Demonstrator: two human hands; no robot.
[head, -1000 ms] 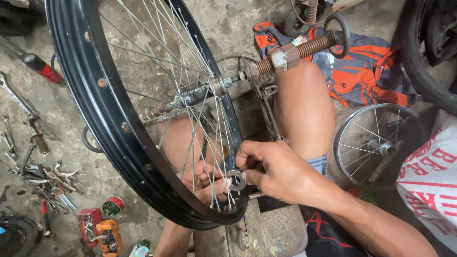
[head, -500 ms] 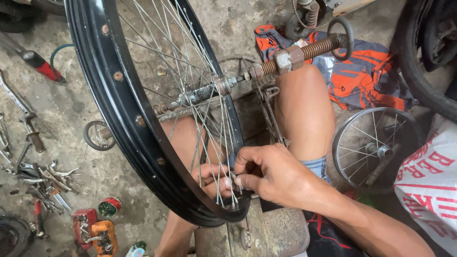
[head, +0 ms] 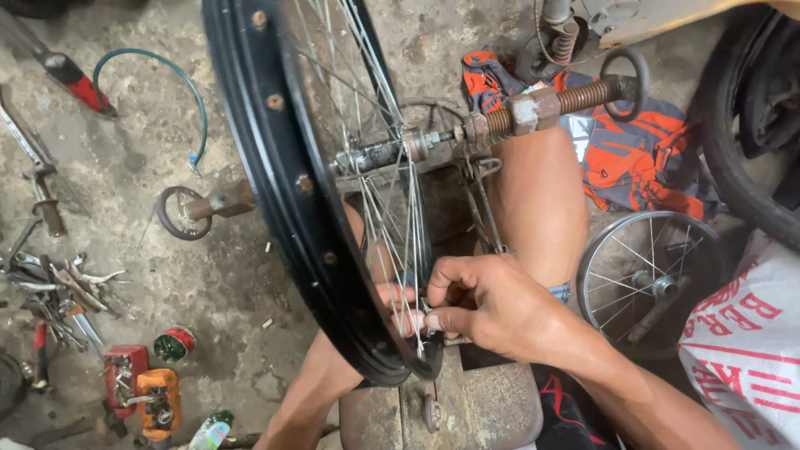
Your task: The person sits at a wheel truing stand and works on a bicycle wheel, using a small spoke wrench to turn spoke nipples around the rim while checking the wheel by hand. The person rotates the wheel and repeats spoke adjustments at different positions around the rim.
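Since a second ago, the black wheel rim point(head: 275, 192) swung toward three o'clock; my right hand point(head: 492, 304) pinches a spoke nipple point(head: 427, 321) tight, my left hand point(head: 398, 307) steadying spokes behind.

Black wheel rim point(head: 275, 175) upright on a threaded axle stand point(head: 533, 108). Right hand point(head: 492, 304) pinching a spoke point(head: 408, 292) near the rim's lower edge — left hand point(head: 400, 308) just behind the spokes, fingertips touching there. Small wheel point(head: 646, 279) on the floor right — scattered tools point(head: 58, 292) left.
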